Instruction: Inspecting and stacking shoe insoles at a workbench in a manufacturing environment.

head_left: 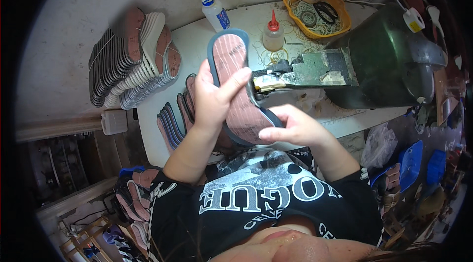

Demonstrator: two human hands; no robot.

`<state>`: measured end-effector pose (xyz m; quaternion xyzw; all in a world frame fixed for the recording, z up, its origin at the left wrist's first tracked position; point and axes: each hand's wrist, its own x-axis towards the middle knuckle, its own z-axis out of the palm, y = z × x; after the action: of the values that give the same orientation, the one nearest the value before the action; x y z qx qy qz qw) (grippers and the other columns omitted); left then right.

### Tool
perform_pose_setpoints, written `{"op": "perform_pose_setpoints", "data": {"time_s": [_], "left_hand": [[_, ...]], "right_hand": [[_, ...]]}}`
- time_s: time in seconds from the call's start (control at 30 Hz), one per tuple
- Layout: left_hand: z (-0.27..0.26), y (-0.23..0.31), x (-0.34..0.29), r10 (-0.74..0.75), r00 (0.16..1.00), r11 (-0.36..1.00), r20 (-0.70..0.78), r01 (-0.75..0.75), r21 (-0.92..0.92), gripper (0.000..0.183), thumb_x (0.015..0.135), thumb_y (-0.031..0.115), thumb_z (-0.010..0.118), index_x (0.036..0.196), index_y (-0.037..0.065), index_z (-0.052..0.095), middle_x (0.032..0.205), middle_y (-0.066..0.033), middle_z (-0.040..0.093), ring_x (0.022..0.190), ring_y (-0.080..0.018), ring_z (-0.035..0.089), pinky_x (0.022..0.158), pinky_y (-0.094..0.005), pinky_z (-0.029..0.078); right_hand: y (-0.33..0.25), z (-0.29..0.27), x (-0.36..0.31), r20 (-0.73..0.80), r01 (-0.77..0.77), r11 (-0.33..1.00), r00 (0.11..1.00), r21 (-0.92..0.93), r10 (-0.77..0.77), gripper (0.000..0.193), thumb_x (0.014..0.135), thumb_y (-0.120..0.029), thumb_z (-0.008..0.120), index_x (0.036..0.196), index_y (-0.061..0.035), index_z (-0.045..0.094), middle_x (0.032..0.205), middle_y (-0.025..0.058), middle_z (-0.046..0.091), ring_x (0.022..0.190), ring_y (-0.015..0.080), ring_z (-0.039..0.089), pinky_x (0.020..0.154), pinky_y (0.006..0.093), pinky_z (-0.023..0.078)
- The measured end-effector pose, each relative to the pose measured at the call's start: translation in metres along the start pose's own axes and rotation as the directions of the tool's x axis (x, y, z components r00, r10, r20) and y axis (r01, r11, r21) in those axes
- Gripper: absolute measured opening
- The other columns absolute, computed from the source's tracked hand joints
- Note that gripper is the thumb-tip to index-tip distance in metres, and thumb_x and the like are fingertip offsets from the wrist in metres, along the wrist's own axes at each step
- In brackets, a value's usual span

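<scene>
Between my hands is a shoe sole [230,57] with a pinkish-brown striped top and a dark blue-grey edge, tilted over the table. My left hand [213,95] grips its middle from the left, thumb lying across the striped face. At the near end, my right hand [294,126] holds the right edge, thumb on top and fingers mostly hidden beneath. The sole's right edge is close against the working head [266,83] of a green machine [384,60]; whether they touch I cannot tell.
Bundled stacks of soles [125,60] stand at the left, with more soles [170,121] on the white table [148,114]. Behind are a white bottle [216,13], a red-tipped squeeze bottle [273,35] and a yellow basket [315,30] of rubber bands. A blue bin [411,166] sits lower right.
</scene>
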<state>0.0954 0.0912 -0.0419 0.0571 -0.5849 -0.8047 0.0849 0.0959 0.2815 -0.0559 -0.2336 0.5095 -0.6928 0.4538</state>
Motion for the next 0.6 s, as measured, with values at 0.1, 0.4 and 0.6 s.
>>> {"op": "perform_pose_setpoints", "data": {"time_s": [0.1, 0.4, 0.6], "left_hand": [[-0.003, -0.005, 0.013, -0.055, 0.998, 0.995, -0.024, 0.056, 0.082, 0.035, 0.079, 0.008, 0.074, 0.107, -0.002, 0.057, 0.096, -0.0059, 0.065, 0.084, -0.0116, 0.062, 0.078, -0.0261, 0.05], [-0.01, -0.046, 0.032, 0.14, 0.986, 0.705, 0.092, -0.165, 0.69, 0.041, 0.078, 0.033, 0.071, 0.1, 0.0, 0.064, 0.105, -0.0137, 0.054, 0.102, -0.0291, 0.045, 0.094, -0.0371, 0.034], [-0.003, -0.042, 0.041, 0.132, 0.99, 0.644, 0.052, -0.126, 0.755, 0.042, 0.079, 0.038, 0.068, 0.093, -0.001, 0.064, 0.104, -0.0141, 0.056, 0.1, -0.0309, 0.046, 0.093, -0.0388, 0.035]], "right_hand": [[0.021, 0.008, -0.009, -0.156, 0.007, 0.996, 0.988, 0.089, 0.007, 0.026, 0.092, -0.014, 0.061, 0.112, 0.0031, 0.062, 0.102, 0.005, 0.066, 0.091, 0.0089, 0.059, 0.081, 0.0264, 0.049], [0.024, 0.018, -0.026, -0.333, -0.027, 0.98, 0.938, 0.195, 0.092, 0.021, 0.093, -0.013, 0.059, 0.103, 0.0042, 0.065, 0.092, 0.004, 0.068, 0.084, 0.0075, 0.06, 0.076, 0.0246, 0.05], [0.019, 0.012, -0.023, -0.404, 0.045, 0.952, 0.911, 0.303, 0.085, 0.023, 0.092, -0.013, 0.06, 0.107, 0.0045, 0.064, 0.097, 0.0054, 0.067, 0.087, 0.0081, 0.06, 0.078, 0.0238, 0.049]]}}
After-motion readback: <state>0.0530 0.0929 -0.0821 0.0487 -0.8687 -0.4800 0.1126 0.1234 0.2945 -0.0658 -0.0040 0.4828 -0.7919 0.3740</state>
